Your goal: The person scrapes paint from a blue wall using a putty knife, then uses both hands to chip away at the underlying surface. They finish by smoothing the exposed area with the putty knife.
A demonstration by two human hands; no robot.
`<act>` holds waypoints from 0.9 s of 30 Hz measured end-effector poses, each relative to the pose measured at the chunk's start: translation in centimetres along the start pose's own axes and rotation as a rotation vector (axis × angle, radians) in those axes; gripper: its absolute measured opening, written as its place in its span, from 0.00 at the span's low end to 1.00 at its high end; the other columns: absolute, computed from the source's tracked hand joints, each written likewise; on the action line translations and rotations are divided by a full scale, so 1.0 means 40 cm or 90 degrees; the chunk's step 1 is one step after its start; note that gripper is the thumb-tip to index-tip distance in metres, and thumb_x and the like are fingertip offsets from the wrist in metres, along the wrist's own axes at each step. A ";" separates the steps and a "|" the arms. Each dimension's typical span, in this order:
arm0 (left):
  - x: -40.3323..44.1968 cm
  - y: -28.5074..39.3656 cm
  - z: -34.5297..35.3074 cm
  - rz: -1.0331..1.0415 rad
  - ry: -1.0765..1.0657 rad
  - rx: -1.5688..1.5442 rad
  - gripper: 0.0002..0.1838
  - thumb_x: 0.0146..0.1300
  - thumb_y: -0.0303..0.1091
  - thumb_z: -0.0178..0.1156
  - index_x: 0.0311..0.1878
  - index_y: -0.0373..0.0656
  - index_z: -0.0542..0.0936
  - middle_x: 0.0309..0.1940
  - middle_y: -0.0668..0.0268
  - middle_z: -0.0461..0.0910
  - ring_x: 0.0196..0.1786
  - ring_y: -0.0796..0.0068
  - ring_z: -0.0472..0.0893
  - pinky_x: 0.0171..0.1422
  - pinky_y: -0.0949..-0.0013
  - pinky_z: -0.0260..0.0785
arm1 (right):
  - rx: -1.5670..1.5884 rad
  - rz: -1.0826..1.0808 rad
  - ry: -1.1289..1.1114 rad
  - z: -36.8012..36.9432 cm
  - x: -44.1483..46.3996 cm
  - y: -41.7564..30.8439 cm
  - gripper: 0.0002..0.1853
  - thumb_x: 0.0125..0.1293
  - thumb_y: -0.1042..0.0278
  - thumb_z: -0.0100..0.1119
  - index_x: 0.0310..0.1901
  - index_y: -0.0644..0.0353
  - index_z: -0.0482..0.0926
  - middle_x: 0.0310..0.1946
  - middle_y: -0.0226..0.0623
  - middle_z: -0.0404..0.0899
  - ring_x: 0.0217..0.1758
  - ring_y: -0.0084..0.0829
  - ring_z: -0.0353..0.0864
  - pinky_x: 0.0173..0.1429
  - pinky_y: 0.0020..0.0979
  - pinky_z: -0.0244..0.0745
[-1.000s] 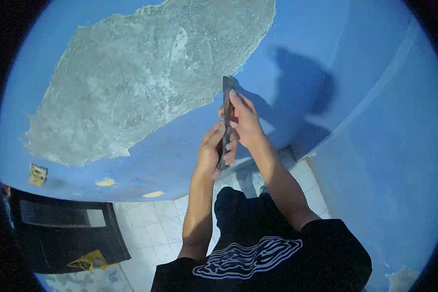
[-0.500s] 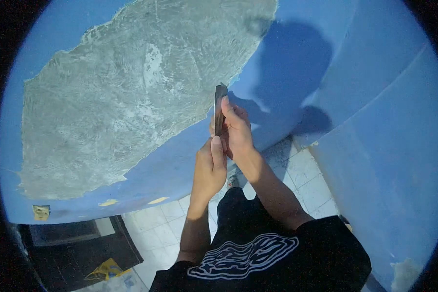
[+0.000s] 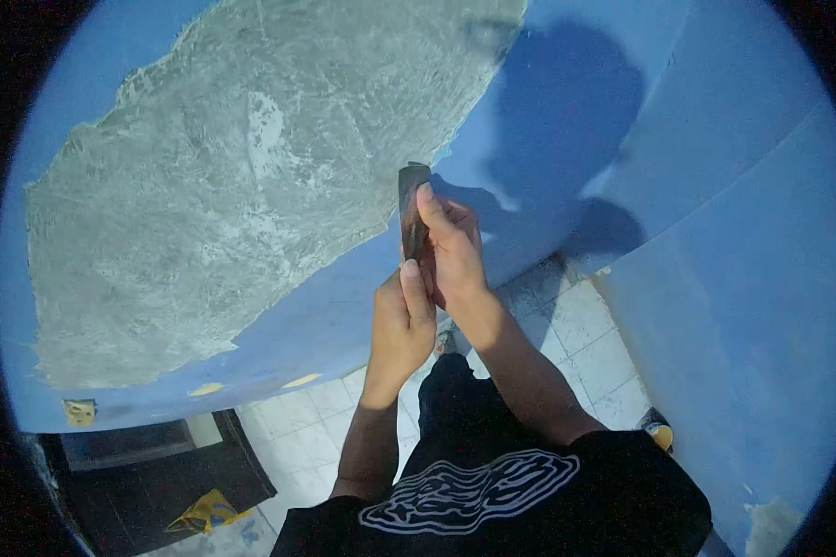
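Both my hands hold a dark brownish folded strip, apparently sandpaper [image 3: 411, 209], upright in front of the wall. My right hand [image 3: 453, 249] is closed round its right side, the thumb pressed flat on its face near the top. Below, my left hand [image 3: 402, 320] pinches the lower end, thumb uppermost; its other fingers are mostly hidden. Behind the strip is a large rough grey plaster patch [image 3: 186, 213] with whitish smears, set in the blue wall [image 3: 297, 348]. I cannot tell whether the strip touches the wall.
A second blue wall [image 3: 734, 306] meets the first at a corner on the right. White tiles [image 3: 571, 348] cover the floor. At lower left stands dark furniture [image 3: 149, 483] with a yellow item [image 3: 209, 512] beside it. A can-like container [image 3: 659, 434] is by my right arm.
The strip has turned slightly, so more of its broad face shows. Both hands keep their hold on it. My view has shifted a little, revealing the container at right.
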State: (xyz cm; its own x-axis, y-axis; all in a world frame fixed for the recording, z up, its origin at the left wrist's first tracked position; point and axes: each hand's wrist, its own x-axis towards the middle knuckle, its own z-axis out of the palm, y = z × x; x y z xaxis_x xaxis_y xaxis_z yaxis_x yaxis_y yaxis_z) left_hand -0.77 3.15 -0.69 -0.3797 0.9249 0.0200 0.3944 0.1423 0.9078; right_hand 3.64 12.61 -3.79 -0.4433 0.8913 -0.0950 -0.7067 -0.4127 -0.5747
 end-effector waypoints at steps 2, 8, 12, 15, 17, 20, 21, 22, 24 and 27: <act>0.015 -0.016 0.024 0.038 0.034 0.047 0.26 0.77 0.42 0.36 0.26 0.33 0.70 0.18 0.57 0.71 0.23 0.66 0.73 0.30 0.63 0.65 | -0.042 -0.003 0.007 -0.011 0.009 -0.014 0.21 0.66 0.49 0.62 0.21 0.54 0.74 0.19 0.21 0.71 0.21 0.15 0.65 0.26 0.24 0.60; 0.033 0.005 0.040 0.088 0.072 0.051 0.28 0.77 0.44 0.35 0.25 0.33 0.68 0.16 0.58 0.70 0.20 0.65 0.70 0.26 0.63 0.61 | -0.068 -0.041 0.007 -0.008 0.026 -0.032 0.23 0.67 0.48 0.61 0.22 0.57 0.77 0.18 0.22 0.72 0.21 0.15 0.66 0.26 0.24 0.60; 0.008 -0.024 0.043 0.117 0.078 0.039 0.30 0.78 0.47 0.33 0.23 0.37 0.68 0.11 0.68 0.67 0.13 0.77 0.65 0.19 0.69 0.56 | -0.057 -0.019 0.017 -0.010 0.005 -0.021 0.20 0.66 0.52 0.63 0.22 0.59 0.78 0.19 0.23 0.74 0.22 0.15 0.67 0.27 0.24 0.62; 0.023 -0.013 0.053 0.095 0.062 0.034 0.31 0.78 0.48 0.32 0.22 0.38 0.68 0.10 0.69 0.66 0.12 0.80 0.65 0.17 0.71 0.55 | -0.017 -0.008 0.020 -0.015 0.013 -0.024 0.20 0.65 0.52 0.64 0.22 0.59 0.78 0.20 0.23 0.74 0.23 0.16 0.68 0.28 0.25 0.63; 0.018 -0.021 0.056 0.098 0.073 0.070 0.31 0.78 0.49 0.32 0.22 0.39 0.68 0.10 0.70 0.65 0.12 0.81 0.65 0.17 0.73 0.55 | -0.028 0.033 -0.013 -0.023 0.007 -0.050 0.20 0.65 0.52 0.65 0.23 0.60 0.79 0.21 0.22 0.74 0.25 0.16 0.68 0.30 0.25 0.63; 0.012 -0.018 0.036 0.046 0.038 -0.017 0.31 0.78 0.50 0.33 0.22 0.38 0.68 0.09 0.69 0.65 0.11 0.79 0.65 0.16 0.71 0.56 | -0.059 -0.008 0.045 -0.008 0.012 -0.023 0.21 0.66 0.51 0.63 0.23 0.60 0.78 0.21 0.23 0.74 0.24 0.17 0.68 0.29 0.25 0.63; 0.044 -0.004 0.040 0.058 0.041 -0.020 0.31 0.78 0.50 0.33 0.22 0.38 0.68 0.09 0.69 0.65 0.11 0.79 0.65 0.16 0.71 0.56 | -0.029 -0.039 0.057 -0.004 0.028 -0.021 0.22 0.66 0.51 0.62 0.22 0.60 0.78 0.21 0.24 0.74 0.23 0.17 0.68 0.29 0.26 0.63; 0.073 0.009 0.050 0.101 0.047 0.013 0.31 0.78 0.49 0.33 0.22 0.39 0.68 0.09 0.69 0.65 0.11 0.79 0.65 0.15 0.72 0.55 | -0.091 -0.120 0.077 0.007 0.036 -0.057 0.22 0.67 0.50 0.61 0.22 0.60 0.77 0.19 0.23 0.73 0.22 0.17 0.67 0.28 0.27 0.62; 0.080 0.029 0.062 0.138 0.048 0.026 0.30 0.77 0.50 0.34 0.23 0.40 0.68 0.12 0.70 0.67 0.12 0.82 0.65 0.16 0.73 0.56 | -0.127 -0.090 0.046 -0.010 0.039 -0.089 0.20 0.68 0.52 0.59 0.24 0.57 0.75 0.18 0.24 0.71 0.20 0.18 0.67 0.24 0.25 0.62; 0.017 0.020 0.039 -0.075 -0.026 -0.229 0.23 0.76 0.44 0.42 0.32 0.36 0.75 0.16 0.71 0.70 0.15 0.83 0.66 0.19 0.74 0.58 | -0.082 0.022 0.042 -0.018 0.014 -0.082 0.19 0.68 0.51 0.59 0.26 0.57 0.74 0.18 0.27 0.71 0.18 0.21 0.70 0.21 0.25 0.65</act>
State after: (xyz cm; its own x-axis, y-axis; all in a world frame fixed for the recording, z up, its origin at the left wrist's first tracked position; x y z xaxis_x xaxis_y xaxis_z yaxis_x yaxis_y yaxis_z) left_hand 0.59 4.45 -0.61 -0.3680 0.9240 -0.1040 0.0276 0.1227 0.9921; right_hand 6.12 14.58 -2.53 -0.4259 0.8890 -0.1681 -0.6132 -0.4203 -0.6688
